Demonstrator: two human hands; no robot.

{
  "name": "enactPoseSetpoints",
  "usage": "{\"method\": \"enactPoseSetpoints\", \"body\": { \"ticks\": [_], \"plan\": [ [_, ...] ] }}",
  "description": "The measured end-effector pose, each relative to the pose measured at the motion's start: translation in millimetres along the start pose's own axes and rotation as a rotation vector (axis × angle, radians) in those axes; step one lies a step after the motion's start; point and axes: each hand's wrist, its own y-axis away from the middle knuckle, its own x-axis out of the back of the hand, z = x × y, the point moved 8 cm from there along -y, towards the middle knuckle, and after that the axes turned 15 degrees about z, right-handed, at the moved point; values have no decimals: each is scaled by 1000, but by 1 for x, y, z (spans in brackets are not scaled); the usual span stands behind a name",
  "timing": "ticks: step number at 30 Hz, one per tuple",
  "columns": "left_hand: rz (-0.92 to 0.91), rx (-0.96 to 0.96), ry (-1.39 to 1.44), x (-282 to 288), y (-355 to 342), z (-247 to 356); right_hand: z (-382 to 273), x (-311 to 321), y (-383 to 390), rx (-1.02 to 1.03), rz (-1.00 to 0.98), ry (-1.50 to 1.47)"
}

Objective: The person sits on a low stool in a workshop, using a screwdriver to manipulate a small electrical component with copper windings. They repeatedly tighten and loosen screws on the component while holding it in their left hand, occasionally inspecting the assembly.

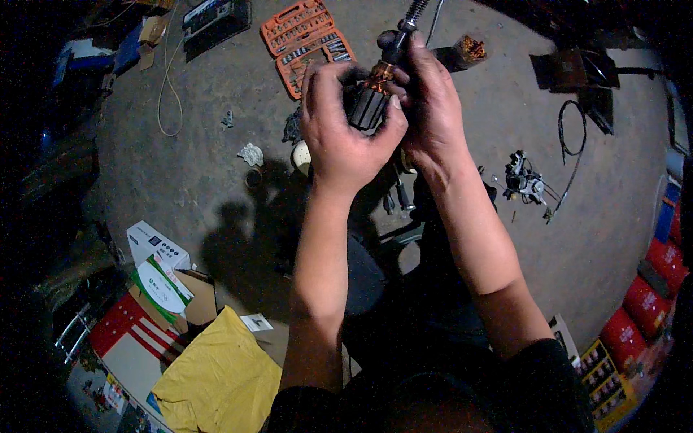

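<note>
Both hands are raised at the upper middle, closed round a motor armature [369, 108]. It has a dark ribbed cylinder, a band of copper windings and a shaft that runs up to a coiled or threaded end at the top edge. My left hand [337, 137] curls about the ribbed lower end, its thumb crossing below. My right hand [435, 97] grips the shaft and winding side, thumb along the shaft. Parts of several fingers are hidden behind the armature. Past the hands, an orange socket set case [292, 25] lies unfolded on the concrete floor [202, 137].
A dark mechanical part [525, 179] and a black cable [570, 141] lie on the right. To the left are a pale metal piece [250, 154] and small fittings. Boxes [155, 242] and a yellow cloth [216, 379] occupy the lower left. Red containers [624, 325] line the right edge.
</note>
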Motion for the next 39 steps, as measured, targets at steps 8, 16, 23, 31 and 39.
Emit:
{"method": "enactPoseSetpoints", "body": {
  "ticks": [8,16,23,31,39],
  "plan": [
    [6,-104,-7,0,-1,10,-2,4,2,18,7,-15],
    [-29,175,266,-3,6,-7,2,6,3,-30,-18,12],
    [81,654,500,4,13,-33,8,-1,4,-99,-81,-8],
    [190,612,383,16,10,-46,18,9,8,-25,71,212],
    [267,554,396,27,4,-45,23,2,20,-90,-19,325]
  ]
}}
